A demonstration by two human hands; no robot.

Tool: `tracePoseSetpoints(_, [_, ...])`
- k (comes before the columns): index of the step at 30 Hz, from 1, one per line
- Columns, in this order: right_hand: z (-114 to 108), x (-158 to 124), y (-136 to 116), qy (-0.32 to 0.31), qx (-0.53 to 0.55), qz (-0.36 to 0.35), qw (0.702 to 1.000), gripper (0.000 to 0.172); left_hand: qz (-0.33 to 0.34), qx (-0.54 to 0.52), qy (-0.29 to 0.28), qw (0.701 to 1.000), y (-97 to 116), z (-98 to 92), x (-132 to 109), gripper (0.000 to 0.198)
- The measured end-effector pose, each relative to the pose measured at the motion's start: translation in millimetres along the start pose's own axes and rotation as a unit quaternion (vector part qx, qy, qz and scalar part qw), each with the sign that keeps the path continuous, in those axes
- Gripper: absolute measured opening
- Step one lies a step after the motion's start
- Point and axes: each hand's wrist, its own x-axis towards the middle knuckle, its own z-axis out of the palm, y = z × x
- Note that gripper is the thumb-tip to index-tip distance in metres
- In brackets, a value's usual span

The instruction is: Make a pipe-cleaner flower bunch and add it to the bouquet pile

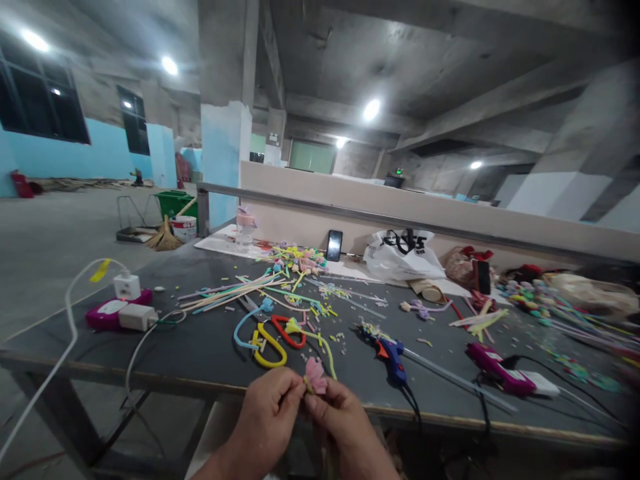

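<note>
A small pink chenille flower (315,375) with a yellow-green base is held up between both hands, close to the table's front edge. My left hand (267,410) pinches it at the base from the left, fingers closed. From the right, my right hand (345,417) has thumb and fingers closed on its lower part. Just beyond the hands lie scissors (271,357) with yellow handles and another pair with a red handle (291,333). A yellow flower (295,325) on a stem and a blue flower (267,305) lie across them. To the right rests a blue glue gun (394,362).
Chenille sticks (235,293) and a pile of small flowers (300,257) cover the table's middle. A phone (334,245) leans at the back beside a white bag (400,257). Purple power strips (500,369) with cables lie right and left. A clear glue stick (460,379) extends from the glue gun.
</note>
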Motion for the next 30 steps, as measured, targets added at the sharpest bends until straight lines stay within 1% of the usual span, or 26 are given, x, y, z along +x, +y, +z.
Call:
tracePoseSetpoints(2, [0.1,1.4,1.0,0.031,0.013,-0.009,0.999,0.027,0.0,0.001,0.015,1.0,-0.4,5.0,0.2,0.022])
tracePoseSetpoints(5, [3.3,2.2,2.8,0.066,0.021,-0.012,0.998,0.026,0.026,0.008,0.038,0.999,-1.8,10.5,-0.3,0.021])
tracePoseSetpoints(10, [10.9,-0.5,2.1,0.099,0.062,-0.001,0.993,0.026,0.105,0.04,0.061,0.992,-4.8,12.6,-1.7,0.02])
tracePoseSetpoints(13, [14.6,-2.4,0.4,0.115,0.093,-0.003,0.989,0.028,0.123,0.056,0.068,0.988,-7.3,12.7,-2.0,0.018])
tracePoseSetpoints(16, [18.9,-4.0,-4.6,0.128,0.094,-0.002,0.987,0.028,0.138,0.065,0.072,0.986,-9.3,12.8,-2.4,0.016])
tracePoseSetpoints(21, [22.9,-5.4,-13.5,0.119,0.107,0.008,0.987,0.028,0.172,0.079,0.103,0.977,-9.5,11.0,-4.0,0.013])
tracePoseSetpoints(24, [19.5,-3.2,-13.2,0.099,0.08,0.004,0.992,0.026,0.186,0.091,0.11,0.972,-8.9,7.9,-4.0,0.013])
tracePoseSetpoints(27, [15.6,-0.3,-12.6,0.078,0.042,0.008,0.996,0.026,0.187,0.105,0.11,0.97,-9.1,5.3,-2.2,0.013])
tracePoseSetpoints(30, [17.2,1.9,-14.3,0.072,0.044,0.014,0.996,0.028,0.18,0.118,0.112,0.97,-10.0,5.3,0.6,0.013])
